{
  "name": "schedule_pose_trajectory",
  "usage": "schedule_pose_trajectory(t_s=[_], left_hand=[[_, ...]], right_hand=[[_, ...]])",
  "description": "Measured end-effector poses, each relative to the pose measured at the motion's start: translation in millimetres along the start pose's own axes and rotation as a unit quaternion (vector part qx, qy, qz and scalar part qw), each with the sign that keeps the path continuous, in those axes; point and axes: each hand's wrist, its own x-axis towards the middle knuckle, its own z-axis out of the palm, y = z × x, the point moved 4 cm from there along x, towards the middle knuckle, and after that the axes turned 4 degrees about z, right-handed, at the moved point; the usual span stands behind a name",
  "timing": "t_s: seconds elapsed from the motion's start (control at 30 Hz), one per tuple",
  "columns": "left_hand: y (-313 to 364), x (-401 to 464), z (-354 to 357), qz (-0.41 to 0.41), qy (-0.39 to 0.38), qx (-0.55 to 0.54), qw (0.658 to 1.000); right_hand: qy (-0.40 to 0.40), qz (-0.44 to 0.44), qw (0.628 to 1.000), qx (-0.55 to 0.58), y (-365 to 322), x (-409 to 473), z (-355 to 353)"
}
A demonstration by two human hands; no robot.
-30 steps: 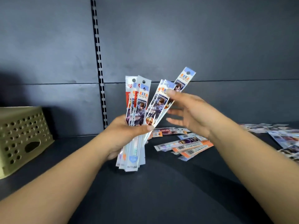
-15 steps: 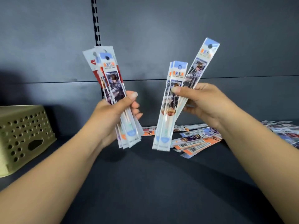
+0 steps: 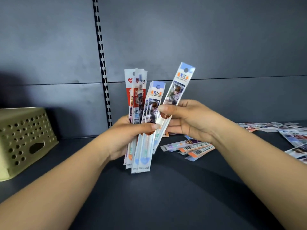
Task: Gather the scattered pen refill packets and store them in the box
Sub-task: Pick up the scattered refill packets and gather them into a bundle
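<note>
Left hand grips an upright bundle of refill packets above the shelf centre; right hand pinches one tilted packet. Box sits at left edge.

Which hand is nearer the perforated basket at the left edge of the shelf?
Left. The left hand, gripping a bunch of refill packets, sits closer to the basket; the right hand is farther right, beyond the packets.

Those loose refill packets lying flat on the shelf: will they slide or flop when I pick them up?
The loose packets look glossy and overlapped, so they'll probably slide. Those held in the left hand stand upright, so likely fairly stiff. Thin and flat, probably light.
</note>
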Motion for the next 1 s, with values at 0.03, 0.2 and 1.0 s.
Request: schedule_pose_trajectory(t_s=[0.03,0.2,1.0], left_hand=[[-0.1,0.4,-0.7,0.002,0.001,-0.007,1.000],[0.2,4.1,-6.3,-0.005,0.030,-0.069,0.997],[-0.5,-7.6,20.3,-0.012,-0.105,-0.002,0.994]], right_hand=[[0.005,-0.007,1.000,0.006,-2.4,-0.2,-1.6],[0.078,-0.050,0.992,-0.091,-10.6,-1.8,-13.9],[-0.007,-0.072,0.989,-0.131,-13.1,-9.0,8.7]])
